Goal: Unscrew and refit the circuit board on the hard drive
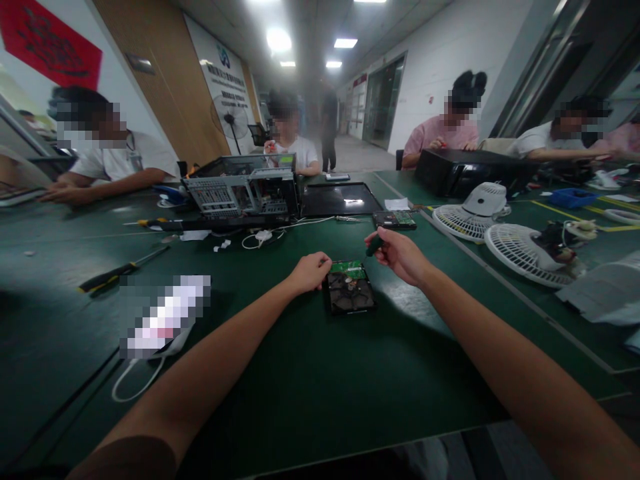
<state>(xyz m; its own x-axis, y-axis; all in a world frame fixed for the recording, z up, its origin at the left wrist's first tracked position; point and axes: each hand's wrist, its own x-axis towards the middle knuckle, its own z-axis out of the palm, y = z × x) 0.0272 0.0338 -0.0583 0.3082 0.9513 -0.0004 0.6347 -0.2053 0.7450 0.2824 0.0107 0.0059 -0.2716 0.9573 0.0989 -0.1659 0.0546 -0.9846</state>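
A hard drive (351, 293) lies flat on the green table, its green circuit board at the far end and dark casing nearer me. My left hand (311, 272) is closed at the drive's far left corner, its fingers against the edge. My right hand (403, 257) grips a small screwdriver with a dark handle (374, 246), just above and right of the drive's far right corner. The screwdriver's thin tip is too small to make out clearly.
Beyond the drive stand an open computer case (245, 190), a black panel (341, 200) and a second hard drive (395, 220). White fan parts (523, 253) lie right. A screwdriver (107, 277) and a lit phone (167, 317) with a cable are left. Several people sit across the table.
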